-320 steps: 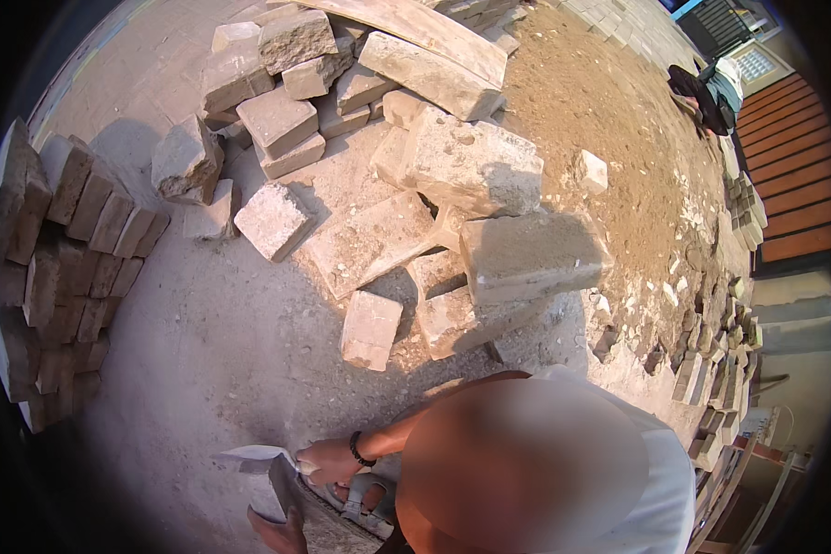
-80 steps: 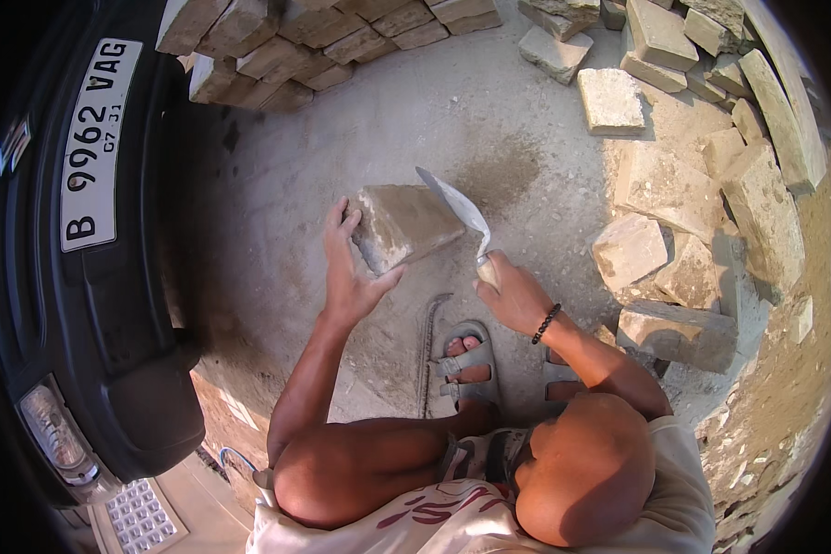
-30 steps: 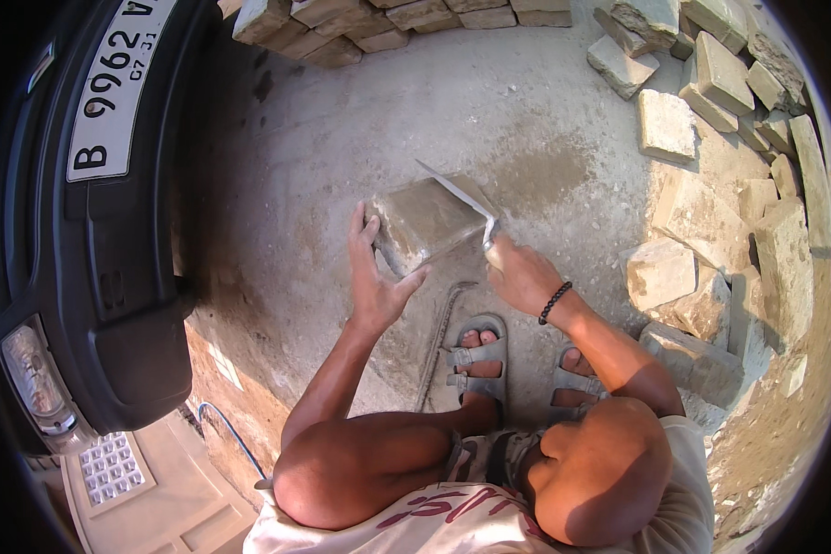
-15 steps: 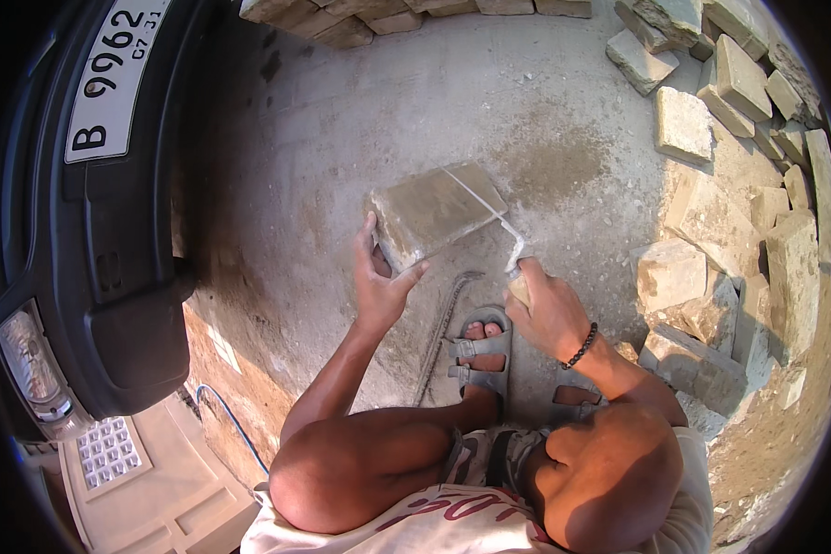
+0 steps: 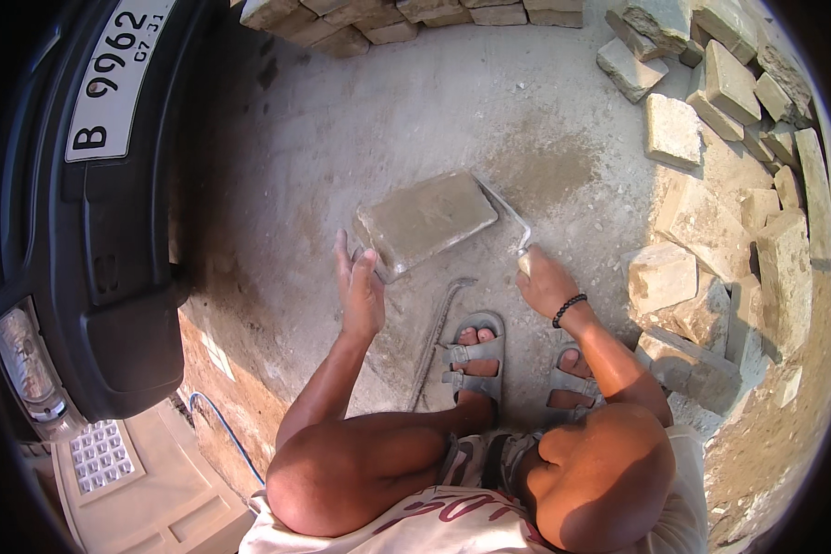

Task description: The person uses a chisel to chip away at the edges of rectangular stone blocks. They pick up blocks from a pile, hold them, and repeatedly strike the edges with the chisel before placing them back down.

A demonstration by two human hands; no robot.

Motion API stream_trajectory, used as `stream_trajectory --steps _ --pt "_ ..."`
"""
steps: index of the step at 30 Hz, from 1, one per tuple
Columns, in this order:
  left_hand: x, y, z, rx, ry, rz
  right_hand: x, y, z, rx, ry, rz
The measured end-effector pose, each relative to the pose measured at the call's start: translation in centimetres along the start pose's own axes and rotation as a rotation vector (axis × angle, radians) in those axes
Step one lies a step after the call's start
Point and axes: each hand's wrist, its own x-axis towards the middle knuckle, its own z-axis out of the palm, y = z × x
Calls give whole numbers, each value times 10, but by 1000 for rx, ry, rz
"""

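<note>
Steadying a grey paving block (image 5: 427,220), the left hand (image 5: 361,292) is seen with fingers spread open, its fingertips (image 5: 367,260) pressed against the block's near-left corner rather than wrapped round it. The block is held tilted just above the concrete ground (image 5: 342,138), roughly in the middle of the paved patch. The right hand (image 5: 547,282) is closed around the pale handle of a trowel (image 5: 508,208), whose thin metal blade is laid along the block's right edge, touching it. A dark beaded bracelet (image 5: 569,309) is worn on the right wrist. Below the block, a bent steel bar (image 5: 437,337) is lying on the ground just beside the left foot, and grey sandals (image 5: 475,355) are worn on both feet. A damp sandy stain (image 5: 540,171) is visible on the ground just beyond the trowel. Rough stone blocks (image 5: 674,129) are heaped along the right edge of the ground, and a row of bricks (image 5: 406,14) is stacked along the far edge. A dark car bumper (image 5: 92,231) with a number plate is found along the left edge.
</note>
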Motion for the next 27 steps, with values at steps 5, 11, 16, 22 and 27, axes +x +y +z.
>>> stream_trajectory --steps 5,11,16,22,27 --pt "16 5 -8 289 91 -238 -17 -32 -32 67 -4 -14" --pt "-7 19 27 796 -99 169 -45 -79 -93 209 169 -186" --pt "-17 28 48 1095 -161 183 -64 -92 -90 113 -58 -340" --pt "-21 15 42 1188 -259 353 -33 -16 -87 -67 -11 -148" --pt "-35 17 38 1198 -207 240 -62 -77 -91 103 -120 -345"
